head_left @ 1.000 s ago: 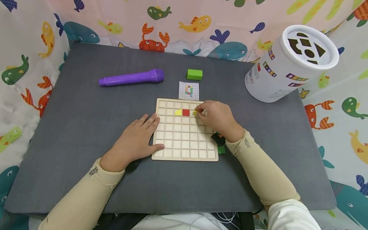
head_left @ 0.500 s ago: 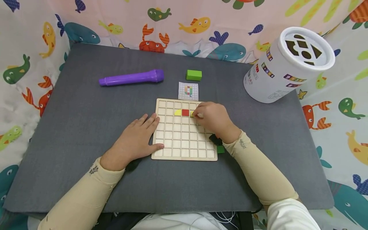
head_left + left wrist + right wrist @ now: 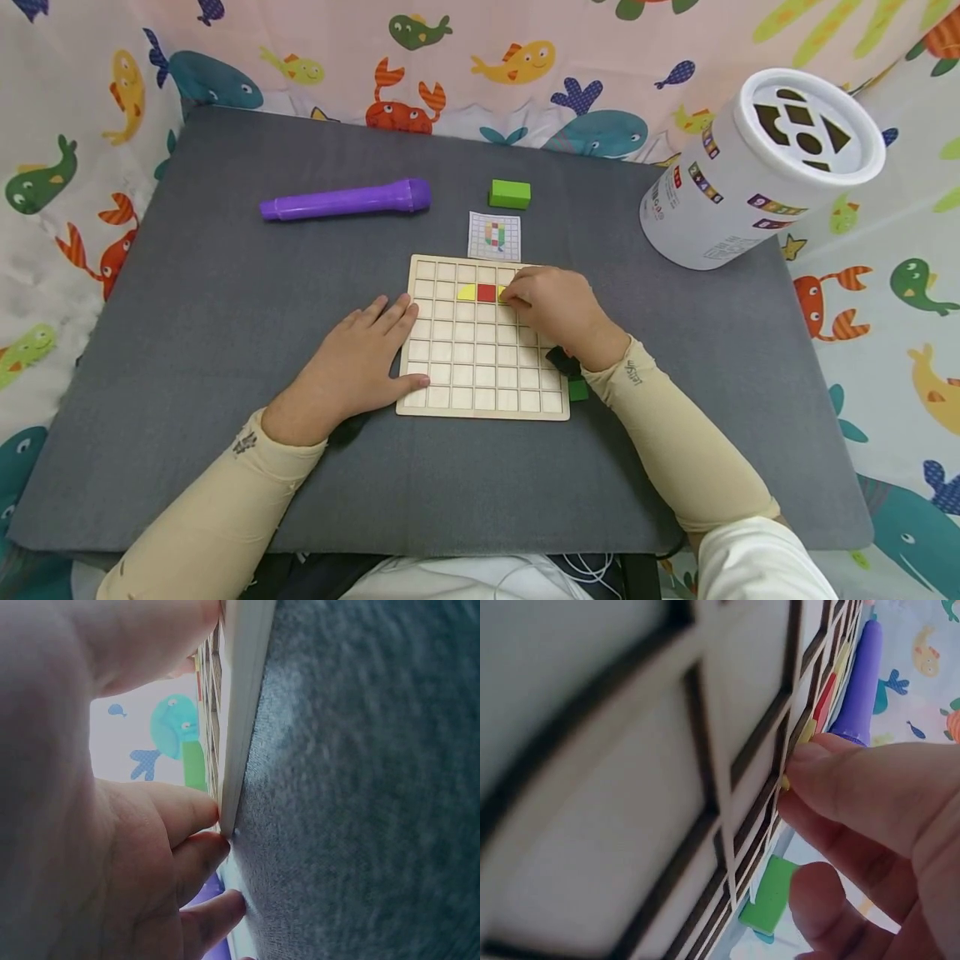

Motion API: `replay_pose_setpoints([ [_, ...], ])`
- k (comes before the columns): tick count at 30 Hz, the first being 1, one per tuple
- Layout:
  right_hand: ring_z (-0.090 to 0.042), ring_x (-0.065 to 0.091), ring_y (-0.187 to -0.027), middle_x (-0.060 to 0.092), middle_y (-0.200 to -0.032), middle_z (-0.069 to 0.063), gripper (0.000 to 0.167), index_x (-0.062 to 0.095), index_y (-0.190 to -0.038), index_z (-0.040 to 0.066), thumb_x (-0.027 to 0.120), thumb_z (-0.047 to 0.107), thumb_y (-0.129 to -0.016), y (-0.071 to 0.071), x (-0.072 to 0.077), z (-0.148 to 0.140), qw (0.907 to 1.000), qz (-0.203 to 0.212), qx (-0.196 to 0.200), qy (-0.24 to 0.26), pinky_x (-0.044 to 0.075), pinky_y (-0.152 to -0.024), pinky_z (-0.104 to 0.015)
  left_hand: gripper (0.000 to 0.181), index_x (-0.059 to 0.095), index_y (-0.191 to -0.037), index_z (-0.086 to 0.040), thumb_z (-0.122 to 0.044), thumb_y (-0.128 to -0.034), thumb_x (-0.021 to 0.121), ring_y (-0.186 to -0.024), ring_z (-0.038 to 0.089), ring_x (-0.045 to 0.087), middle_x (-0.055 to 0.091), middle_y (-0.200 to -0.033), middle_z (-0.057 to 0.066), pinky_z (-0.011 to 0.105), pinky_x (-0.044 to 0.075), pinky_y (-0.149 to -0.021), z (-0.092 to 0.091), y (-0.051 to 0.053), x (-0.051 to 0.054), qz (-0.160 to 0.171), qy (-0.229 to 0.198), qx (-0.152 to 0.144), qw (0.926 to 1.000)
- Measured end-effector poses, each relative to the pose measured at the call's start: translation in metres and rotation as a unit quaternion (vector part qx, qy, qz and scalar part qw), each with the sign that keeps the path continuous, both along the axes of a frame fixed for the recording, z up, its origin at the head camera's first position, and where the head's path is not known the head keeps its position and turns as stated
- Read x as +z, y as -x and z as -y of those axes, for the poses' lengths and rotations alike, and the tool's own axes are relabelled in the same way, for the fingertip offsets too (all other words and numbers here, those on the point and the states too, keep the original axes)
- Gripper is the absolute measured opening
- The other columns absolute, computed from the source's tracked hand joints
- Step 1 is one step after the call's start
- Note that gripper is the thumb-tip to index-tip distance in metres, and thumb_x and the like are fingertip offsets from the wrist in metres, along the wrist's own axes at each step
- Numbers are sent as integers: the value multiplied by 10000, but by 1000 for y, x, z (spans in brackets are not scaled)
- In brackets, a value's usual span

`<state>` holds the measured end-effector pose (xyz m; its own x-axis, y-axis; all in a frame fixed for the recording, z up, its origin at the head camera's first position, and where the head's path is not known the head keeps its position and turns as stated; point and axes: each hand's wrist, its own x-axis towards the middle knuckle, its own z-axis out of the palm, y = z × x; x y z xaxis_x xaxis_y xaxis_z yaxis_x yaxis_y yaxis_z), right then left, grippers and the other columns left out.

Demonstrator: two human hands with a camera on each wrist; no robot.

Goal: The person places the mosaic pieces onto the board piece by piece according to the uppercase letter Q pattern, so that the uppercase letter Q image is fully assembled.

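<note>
A wooden grid board lies flat on the grey table. In one of its upper rows sit a yellow tile with a curved edge and, beside it, a red square tile. My right hand pinches a second yellow tile between thumb and index finger, at the cell just right of the red one; the fingers mostly cover it. With straight, spread fingers, my left hand rests along the board's left edge, the thumb on its lower left part.
Behind the board lies a small pattern card, with a green block beyond it. A purple toy microphone is at back left. A white tub with shaped holes stands at back right. A green piece lies by the board's right edge.
My right hand has shifted slightly left with the yellow tile, bringing it up beside the red tile. The left hand stays on the board's edge.
</note>
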<state>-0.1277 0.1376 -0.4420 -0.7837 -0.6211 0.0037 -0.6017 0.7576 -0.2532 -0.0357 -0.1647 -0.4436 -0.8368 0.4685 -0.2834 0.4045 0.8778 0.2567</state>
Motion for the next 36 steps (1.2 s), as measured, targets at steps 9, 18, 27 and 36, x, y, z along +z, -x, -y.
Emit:
replay_pose_setpoints([
  [9,-220,717,-1078,746,-1263,-33,259,815,-1257,174,715,223,-1023,-9,14,-22,9985,230,-491,111,600,-748,-440,1045,218,-1698,-30,-656,-986,657,-1594,442,194,170,-1762,145,612,221,-1257,-2,-1,2,27,-81,4,10000],
  [18,-209,677,-887,746,-1201,-33,252,815,-1243,159,705,253,-1036,-32,28,-78,9900,386,-1350,129,565,-702,-431,1034,231,-1694,-25,-647,-988,658,-1592,440,204,188,-1758,152,606,221,-1259,-3,-2,2,-23,-99,17,9999],
  [27,-220,689,-976,763,-1159,-6,221,838,-1179,183,781,256,-978,-48,18,-106,9845,890,-1495,-221,578,-804,-486,1022,231,-1697,-32,-649,-994,645,-1585,456,213,195,-1756,157,622,224,-1252,1,0,-2,28,-102,53,9999],
  [36,-168,696,-879,785,-1051,32,129,863,-1044,183,844,234,-927,-62,4,-103,9915,633,-1095,-310,595,-703,-416,1029,223,-1699,-35,-645,-992,654,-1584,454,217,189,-1758,153,624,231,-1250,-1,-1,-1,-26,-114,37,9999],
])
